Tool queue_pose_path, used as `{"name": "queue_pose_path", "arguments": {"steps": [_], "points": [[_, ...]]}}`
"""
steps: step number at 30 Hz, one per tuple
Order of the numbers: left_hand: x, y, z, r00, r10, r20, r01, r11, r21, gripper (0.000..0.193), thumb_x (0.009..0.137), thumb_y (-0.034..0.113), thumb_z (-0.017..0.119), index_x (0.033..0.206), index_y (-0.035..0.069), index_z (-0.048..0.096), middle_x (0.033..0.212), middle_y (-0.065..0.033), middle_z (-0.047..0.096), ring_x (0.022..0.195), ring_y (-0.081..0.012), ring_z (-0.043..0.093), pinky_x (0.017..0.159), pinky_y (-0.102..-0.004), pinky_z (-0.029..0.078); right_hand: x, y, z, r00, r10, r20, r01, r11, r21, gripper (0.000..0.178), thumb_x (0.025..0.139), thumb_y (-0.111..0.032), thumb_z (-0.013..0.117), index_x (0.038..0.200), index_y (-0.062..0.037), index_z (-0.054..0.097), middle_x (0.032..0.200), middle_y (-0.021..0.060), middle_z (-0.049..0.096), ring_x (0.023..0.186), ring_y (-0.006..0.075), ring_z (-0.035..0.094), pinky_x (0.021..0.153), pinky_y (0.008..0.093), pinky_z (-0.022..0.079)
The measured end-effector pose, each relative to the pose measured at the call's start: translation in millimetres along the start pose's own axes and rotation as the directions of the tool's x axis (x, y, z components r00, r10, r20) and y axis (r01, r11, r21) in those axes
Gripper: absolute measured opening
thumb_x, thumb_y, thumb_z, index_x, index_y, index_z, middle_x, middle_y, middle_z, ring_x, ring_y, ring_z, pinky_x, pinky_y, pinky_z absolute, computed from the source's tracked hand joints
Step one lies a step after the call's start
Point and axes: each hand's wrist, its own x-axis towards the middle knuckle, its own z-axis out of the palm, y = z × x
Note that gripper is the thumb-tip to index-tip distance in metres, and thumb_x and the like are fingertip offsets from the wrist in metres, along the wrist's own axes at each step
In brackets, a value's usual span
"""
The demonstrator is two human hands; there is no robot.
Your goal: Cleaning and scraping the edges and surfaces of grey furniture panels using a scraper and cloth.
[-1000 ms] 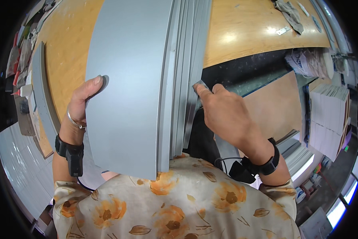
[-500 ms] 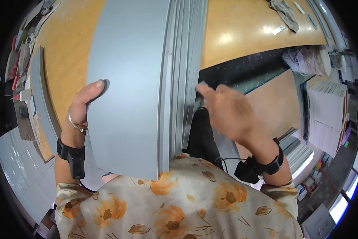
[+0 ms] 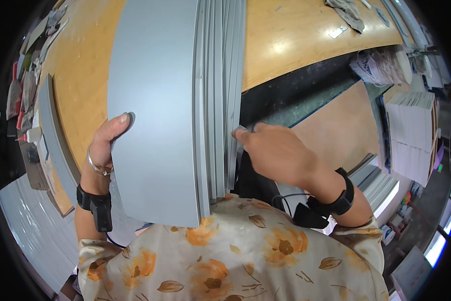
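Observation:
A stack of long grey panels (image 3: 155, 100) lies in front of me, its near end against my shirt. The right-hand edges are fanned out in uneven steps. My left hand (image 3: 109, 138) grips the left edge of the stack, thumb on the top panel and fingers hidden underneath. At the right edge of the stack is my right hand (image 3: 275, 150), its fingers curled in. Its fingertips meet the outermost panel edge, and a small greyish bit shows there. Whether that is a held thing or a fingertip I cannot make out.
The stack rests across a yellow wooden table (image 3: 295, 45). A grey curved-looking strip (image 3: 57, 125) and a small white bottle (image 3: 33, 134) are at left. To the right are a brown board (image 3: 341, 125), a roll of white twine (image 3: 376, 67) and a tall stack of white sheets (image 3: 411, 135).
My right hand has slid toward me along the right edge of the stack, its fingers more curled. My left hand keeps its hold. The whole view has shifted slightly.

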Motion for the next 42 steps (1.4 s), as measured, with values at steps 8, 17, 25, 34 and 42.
{"name": "queue_pose_path", "arguments": {"steps": [8, 17, 25, 34, 42], "points": [[5.2, 19.5, -2.6, 0.993, 0.043, 0.108, -0.065, 0.976, 0.21, 0.07, 0.075, 0.048, 0.065, 0.118, -0.005, 0.05, 0.106, -0.0117, 0.059, 0.097, -0.0183, 0.057, 0.083, -0.0313, 0.046, -1.5, 25.8, 11.3, 0.827, 0.309, -0.47, 0.248, 0.55, 0.798, 0.055, 0.079, -0.011, 0.063, 0.129, 0.0007, 0.043, 0.114, 0.0185, 0.056, 0.1, 0.0215, 0.058, 0.086, 0.0298, 0.046], [13.1, 41.6, -3.8, 0.989, -0.016, 0.148, -0.009, 0.986, 0.169, 0.061, 0.087, 0.05, 0.051, 0.126, 0.003, 0.046, 0.122, -0.0093, 0.053, 0.107, -0.0192, 0.052, 0.09, -0.0338, 0.044, 41.5, -11.6, -3.9, 0.695, -0.171, -0.698, 0.452, 0.859, 0.24, 0.06, 0.076, -0.011, 0.068, 0.13, -0.0103, 0.042, 0.128, 0.0221, 0.046, 0.084, 0.0282, 0.064, 0.064, 0.0317, 0.054], [18.5, 20.7, -32.7, 1.0, -0.004, -0.023, 0.001, 0.993, -0.115, 0.053, 0.089, 0.047, 0.051, 0.114, 0.0, 0.055, 0.108, -0.0102, 0.06, 0.097, -0.0198, 0.057, 0.085, -0.0337, 0.046, 46.9, -14.8, -13.8, 0.691, -0.304, -0.656, 0.464, 0.882, 0.08, 0.059, 0.075, -0.018, 0.07, 0.128, -0.0122, 0.047, 0.13, 0.0233, 0.045, 0.066, 0.0227, 0.063, 0.049, 0.0263, 0.05], [25.0, 63.2, 22.0, 0.976, 0.201, -0.084, -0.17, 0.944, 0.283, 0.072, 0.071, 0.04, 0.077, 0.122, -0.003, 0.05, 0.105, -0.0063, 0.059, 0.097, -0.0141, 0.053, 0.086, -0.0267, 0.043, 37.9, 35.8, -53.6, 0.789, -0.081, -0.61, 0.36, 0.865, 0.351, 0.049, 0.087, -0.019, 0.056, 0.13, -0.0014, 0.039, 0.113, 0.0235, 0.054, 0.093, 0.0353, 0.059, 0.079, 0.0385, 0.049], [19.0, 69.4, 15.9, 0.993, 0.088, -0.082, -0.067, 0.971, 0.229, 0.067, 0.07, 0.029, 0.079, 0.124, -0.001, 0.051, 0.108, -0.0041, 0.059, 0.096, -0.0122, 0.053, 0.086, -0.026, 0.043, 4.6, 13.7, -98.2, 0.88, -0.243, -0.409, 0.274, 0.962, 0.018, 0.042, 0.085, -0.011, 0.05, 0.124, 0.0021, 0.044, 0.083, 0.0155, 0.054, 0.071, 0.0317, 0.058, 0.063, 0.0377, 0.049]]}}
